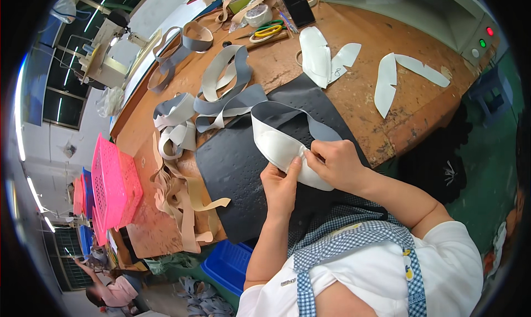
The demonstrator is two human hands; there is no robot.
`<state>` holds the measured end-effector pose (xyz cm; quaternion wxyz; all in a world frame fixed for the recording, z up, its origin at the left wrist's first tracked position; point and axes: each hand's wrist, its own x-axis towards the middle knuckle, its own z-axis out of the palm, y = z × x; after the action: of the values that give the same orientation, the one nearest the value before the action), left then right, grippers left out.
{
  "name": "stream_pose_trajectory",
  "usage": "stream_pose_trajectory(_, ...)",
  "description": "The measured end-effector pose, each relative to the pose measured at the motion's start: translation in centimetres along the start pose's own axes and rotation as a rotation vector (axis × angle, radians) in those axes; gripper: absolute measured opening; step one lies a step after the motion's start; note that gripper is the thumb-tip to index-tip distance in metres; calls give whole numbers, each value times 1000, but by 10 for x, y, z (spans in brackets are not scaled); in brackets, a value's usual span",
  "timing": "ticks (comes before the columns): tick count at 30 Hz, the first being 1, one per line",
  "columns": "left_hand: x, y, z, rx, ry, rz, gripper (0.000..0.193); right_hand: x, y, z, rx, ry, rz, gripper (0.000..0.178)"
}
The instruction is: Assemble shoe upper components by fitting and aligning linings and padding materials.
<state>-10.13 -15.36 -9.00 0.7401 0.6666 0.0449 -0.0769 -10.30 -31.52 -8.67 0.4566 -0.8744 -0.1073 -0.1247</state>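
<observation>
A curved white leather piece [272, 143] with a grey back loops above a black pad at the front of the workbench. My left hand [281, 187] pinches its lower edge between thumb and fingers. Close beside it, my right hand [336, 161] has fingers closed on the same piece at a seam or notch. The two thumbs nearly meet there, and whatever lies under the fingertips is hidden. The grey band [323, 130] of the piece curves round behind my right hand. Beneath everything lies the black pad [232, 162], dotted with small holes.
Grey-and-white strips [224, 76] and beige strips [185, 201] lie left on the wooden workbench [365, 35]. White pattern pieces [315, 57] are at the back right, near yellow-handled scissors [268, 32] and a phone [296, 4]. A pink basket [116, 178] stands left; another person [113, 292] works lower left.
</observation>
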Motion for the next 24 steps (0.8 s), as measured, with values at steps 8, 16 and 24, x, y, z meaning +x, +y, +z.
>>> stream_pose_trajectory(8, -7, 6, 6, 57, -24, 11, 23, 6, -1, -8, 160, -4, 26, 24)
stream_pose_trajectory(16, -4, 22, -7, -9, -41, -73, 26, 7, -2, -24, 349, -132, 151, 23)
stream_pose_trajectory(24, 30, 14, -42, -42, 28, -4, 26, -8, 1, -23, 249, -131, -6, 21)
